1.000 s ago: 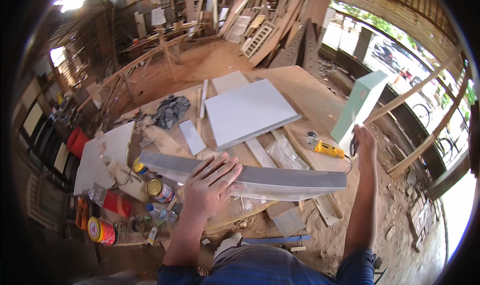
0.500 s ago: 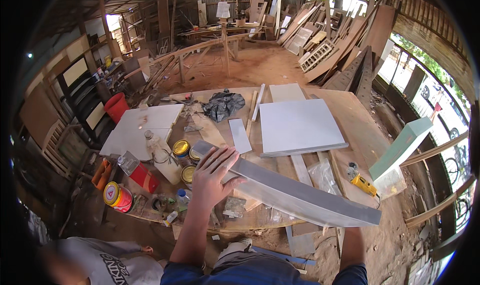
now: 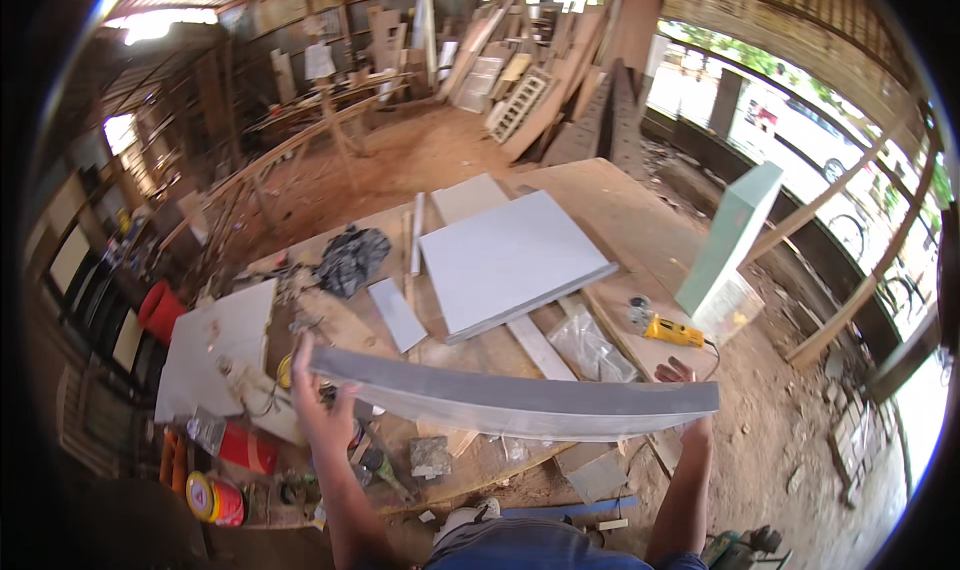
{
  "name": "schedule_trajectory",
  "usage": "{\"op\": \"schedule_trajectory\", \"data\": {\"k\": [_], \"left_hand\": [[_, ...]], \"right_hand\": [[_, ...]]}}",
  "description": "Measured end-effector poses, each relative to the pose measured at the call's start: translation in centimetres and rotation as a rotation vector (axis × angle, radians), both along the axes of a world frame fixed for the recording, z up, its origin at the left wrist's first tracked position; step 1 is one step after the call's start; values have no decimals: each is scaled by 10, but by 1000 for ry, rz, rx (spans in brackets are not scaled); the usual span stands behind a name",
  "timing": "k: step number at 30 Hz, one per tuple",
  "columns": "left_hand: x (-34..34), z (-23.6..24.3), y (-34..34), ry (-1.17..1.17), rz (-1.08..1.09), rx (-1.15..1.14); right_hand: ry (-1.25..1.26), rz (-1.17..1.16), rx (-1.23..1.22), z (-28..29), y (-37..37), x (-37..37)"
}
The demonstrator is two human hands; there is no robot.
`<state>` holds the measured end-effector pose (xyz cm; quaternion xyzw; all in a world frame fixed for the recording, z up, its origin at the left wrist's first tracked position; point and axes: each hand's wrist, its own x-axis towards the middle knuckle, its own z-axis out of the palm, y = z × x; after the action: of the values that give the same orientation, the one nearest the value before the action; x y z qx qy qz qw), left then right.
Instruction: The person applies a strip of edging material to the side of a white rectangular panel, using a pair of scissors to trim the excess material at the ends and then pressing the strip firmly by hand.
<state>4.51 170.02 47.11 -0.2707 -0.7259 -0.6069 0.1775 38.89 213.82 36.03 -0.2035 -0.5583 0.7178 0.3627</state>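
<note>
A long, thick grey panel (image 3: 510, 402) is held up above the near part of the wooden table, its long edge facing up. My left hand (image 3: 325, 402) grips its left end, with the thumb on the near side and fingers round the end. At the right end my right hand (image 3: 692, 400) clasps the panel, fingertips showing beyond the top edge and the palm partly hidden behind it. Beyond the panel, a flat pale-grey board (image 3: 515, 260) lies on the table. A yellow power tool (image 3: 672, 330) rests near my right hand, beside a clear plastic bag (image 3: 590, 348).
A pale green panel (image 3: 732, 235) stands upright at the table's right side. To the left are a white board (image 3: 215, 345), a red container (image 3: 248, 452) and a paint tin (image 3: 214, 498). A crumpled black bag (image 3: 352, 258) lies farther back. Timber leans at the far wall.
The view has swung right. The panel has gone from sloping down rightward to nearly level. My left hand has moved from its top onto its end; my right hand has come into sight.
</note>
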Motion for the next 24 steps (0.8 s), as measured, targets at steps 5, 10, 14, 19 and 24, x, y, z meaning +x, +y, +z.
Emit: {"op": "schedule_trajectory", "data": {"k": [5, 10, 14, 19, 24], "left_hand": [[-43, -54, 21, -122, -168, 339], [-102, -127, 11, -163, 33, 289], [-99, -106, 39, -200, 163, 219], [-88, -64, 38, -143, -58, 144], [-23, -8, 80, -281, -445, 220]], "right_hand": [[212, 11, 201, 4, -51, 20], [296, -360, 74, -46, -67, 6], [-230, -694, 683, -24, -80, 6], [337, -671, 9, -6, -101, 61], [310, -1168, -139, 50, -133, 149]]}}
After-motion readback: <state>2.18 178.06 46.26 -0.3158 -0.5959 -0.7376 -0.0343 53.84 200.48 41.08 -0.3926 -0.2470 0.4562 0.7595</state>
